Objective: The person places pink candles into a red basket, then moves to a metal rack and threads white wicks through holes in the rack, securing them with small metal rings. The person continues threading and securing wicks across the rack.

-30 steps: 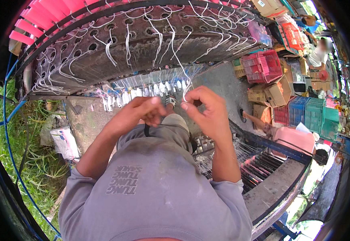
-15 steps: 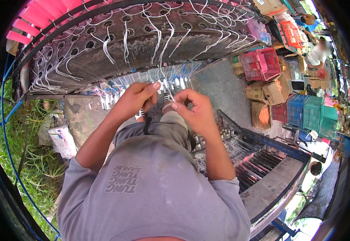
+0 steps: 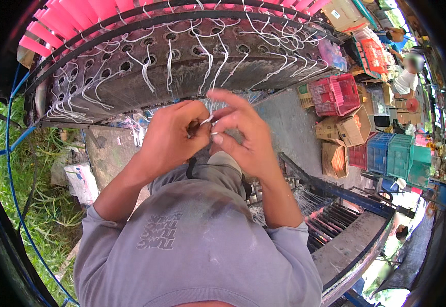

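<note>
Clamping left grip [image 3: 176, 128] and right grip [image 3: 244, 134] on the white string [image 3: 207, 121], I should tension it evenly away from twelve o'clock.

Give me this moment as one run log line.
left hand: pinching white cord | right hand: holding same cord | hands: close together | ahead: perforated metal panel, pink rods beyond

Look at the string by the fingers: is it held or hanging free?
Held: the white string shows pinched between the curled left hand and right hand.
</note>
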Demonstrator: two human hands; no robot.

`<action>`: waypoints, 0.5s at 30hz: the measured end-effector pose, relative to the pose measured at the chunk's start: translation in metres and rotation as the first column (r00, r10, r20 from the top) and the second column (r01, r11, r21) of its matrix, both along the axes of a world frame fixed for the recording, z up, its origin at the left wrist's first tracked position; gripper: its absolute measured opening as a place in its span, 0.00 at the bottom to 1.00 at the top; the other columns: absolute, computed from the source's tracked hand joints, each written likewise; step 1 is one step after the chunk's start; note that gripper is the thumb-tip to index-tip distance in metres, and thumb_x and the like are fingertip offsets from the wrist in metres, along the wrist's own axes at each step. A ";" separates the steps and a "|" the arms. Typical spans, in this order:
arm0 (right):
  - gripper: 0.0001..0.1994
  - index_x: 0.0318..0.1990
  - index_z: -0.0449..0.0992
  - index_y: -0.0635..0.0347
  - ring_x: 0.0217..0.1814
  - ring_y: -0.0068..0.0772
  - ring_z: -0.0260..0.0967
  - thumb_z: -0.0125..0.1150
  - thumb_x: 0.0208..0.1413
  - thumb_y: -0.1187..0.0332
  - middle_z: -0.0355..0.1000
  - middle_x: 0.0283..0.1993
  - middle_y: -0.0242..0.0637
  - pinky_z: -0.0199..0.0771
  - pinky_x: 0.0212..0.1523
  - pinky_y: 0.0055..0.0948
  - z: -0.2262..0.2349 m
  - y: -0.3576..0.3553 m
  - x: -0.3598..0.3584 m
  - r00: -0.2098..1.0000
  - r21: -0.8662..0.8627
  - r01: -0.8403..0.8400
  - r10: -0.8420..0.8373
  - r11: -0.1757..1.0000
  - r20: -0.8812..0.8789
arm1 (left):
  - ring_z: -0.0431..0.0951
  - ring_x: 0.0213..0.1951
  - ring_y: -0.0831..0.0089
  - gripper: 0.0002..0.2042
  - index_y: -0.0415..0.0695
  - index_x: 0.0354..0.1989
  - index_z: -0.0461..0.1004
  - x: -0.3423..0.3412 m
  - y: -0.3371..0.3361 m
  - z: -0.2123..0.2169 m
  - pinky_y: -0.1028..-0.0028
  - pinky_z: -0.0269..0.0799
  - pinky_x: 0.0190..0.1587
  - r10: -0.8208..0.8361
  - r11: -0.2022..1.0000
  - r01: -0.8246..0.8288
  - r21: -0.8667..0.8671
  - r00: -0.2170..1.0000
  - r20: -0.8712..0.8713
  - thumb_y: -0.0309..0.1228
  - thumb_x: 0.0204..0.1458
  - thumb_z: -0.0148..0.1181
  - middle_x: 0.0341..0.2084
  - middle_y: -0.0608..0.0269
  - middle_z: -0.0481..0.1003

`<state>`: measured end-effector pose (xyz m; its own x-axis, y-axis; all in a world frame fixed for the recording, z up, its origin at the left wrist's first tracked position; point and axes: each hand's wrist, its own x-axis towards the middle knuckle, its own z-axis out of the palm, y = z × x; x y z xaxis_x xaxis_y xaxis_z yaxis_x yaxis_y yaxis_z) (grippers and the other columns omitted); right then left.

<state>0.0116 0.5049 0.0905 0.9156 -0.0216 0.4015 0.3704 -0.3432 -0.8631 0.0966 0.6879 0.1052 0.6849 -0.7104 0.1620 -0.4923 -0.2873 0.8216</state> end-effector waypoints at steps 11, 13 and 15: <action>0.06 0.45 0.75 0.63 0.36 0.21 0.74 0.62 0.66 0.71 0.77 0.37 0.34 0.73 0.38 0.23 0.000 0.000 0.029 0.968 0.540 0.036 0.105 0.841 -0.228 | 0.81 0.34 0.65 0.10 0.39 0.38 0.75 0.017 -0.020 -0.023 0.70 0.76 0.35 0.211 0.839 -0.041 -0.543 0.944 0.255 0.14 0.49 0.65 0.34 0.55 0.80; 0.07 0.45 0.75 0.64 0.37 0.22 0.73 0.62 0.66 0.70 0.77 0.36 0.34 0.72 0.39 0.24 0.009 -0.012 0.034 0.989 0.211 0.050 -0.020 0.976 -0.144 | 0.80 0.36 0.69 0.10 0.38 0.39 0.73 0.022 -0.029 -0.022 0.73 0.74 0.35 0.197 0.821 -0.036 -0.570 0.955 0.223 0.14 0.52 0.65 0.35 0.53 0.80; 0.07 0.44 0.75 0.64 0.37 0.22 0.71 0.62 0.66 0.69 0.77 0.36 0.34 0.71 0.39 0.25 0.017 -0.026 0.044 0.990 0.097 0.035 -0.021 0.995 -0.140 | 0.79 0.37 0.70 0.10 0.38 0.39 0.74 0.022 -0.041 -0.019 0.74 0.74 0.35 0.224 0.834 -0.111 -0.541 0.964 0.147 0.14 0.52 0.66 0.35 0.54 0.80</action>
<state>0.0552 0.4785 0.1076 0.9609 -0.0809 0.2649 0.2359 -0.2619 -0.9358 0.1184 0.6465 0.0859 0.6993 -0.3576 0.6190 -0.6426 0.0648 0.7634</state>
